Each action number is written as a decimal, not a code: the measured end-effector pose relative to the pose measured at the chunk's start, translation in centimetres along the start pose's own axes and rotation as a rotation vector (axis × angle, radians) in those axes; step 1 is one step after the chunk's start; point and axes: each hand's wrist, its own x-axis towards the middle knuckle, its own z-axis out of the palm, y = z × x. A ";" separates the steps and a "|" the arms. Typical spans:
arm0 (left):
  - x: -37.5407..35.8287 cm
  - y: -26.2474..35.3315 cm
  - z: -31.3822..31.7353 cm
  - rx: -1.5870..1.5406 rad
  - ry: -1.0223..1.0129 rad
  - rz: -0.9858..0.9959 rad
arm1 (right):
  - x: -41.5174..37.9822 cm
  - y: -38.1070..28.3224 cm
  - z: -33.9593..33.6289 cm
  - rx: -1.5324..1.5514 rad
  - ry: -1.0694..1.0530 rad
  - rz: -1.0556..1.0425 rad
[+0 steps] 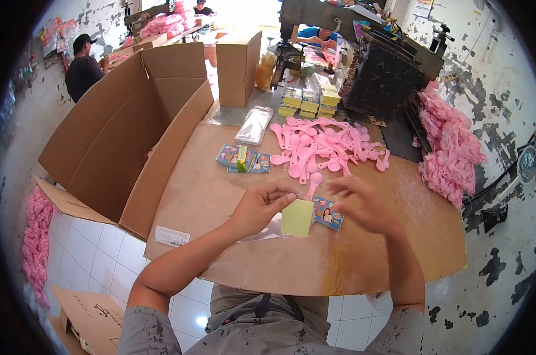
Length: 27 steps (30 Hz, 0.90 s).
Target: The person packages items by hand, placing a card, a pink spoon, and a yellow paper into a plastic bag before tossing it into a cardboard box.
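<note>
My left hand pinches the top edge of a yellow-green card above the cardboard-covered table. A clear plastic sleeve shows beside and partly behind the card. Fingers spread and holding nothing, my right hand hovers over a small stack of blue printed cards. Just beyond my hands, a pink spoon lies at the front of a pile of pink spoons. Bundled blue cards with a green-yellow band lie further left, near a stack of clear plastic sleeves.
A large open cardboard box stands at left, an upright box behind. Card stacks and a black machine are at the back. Pink bagged items heap at right. Several people sit or stand in the background.
</note>
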 end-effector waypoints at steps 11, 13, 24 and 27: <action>-0.1 -0.5 -0.1 0.008 0.044 0.008 | 1.4 3.7 7.6 0.636 0.112 0.192; 0.2 -0.7 0.2 0.000 0.037 0.010 | 1.1 4.0 7.7 0.626 0.135 0.198; 0.4 -1.5 -0.3 0.099 0.063 -0.023 | 1.0 4.5 7.8 0.649 0.103 0.292; 0.3 -0.5 -0.4 0.137 0.053 -0.045 | 1.1 5.6 7.7 0.684 0.128 0.194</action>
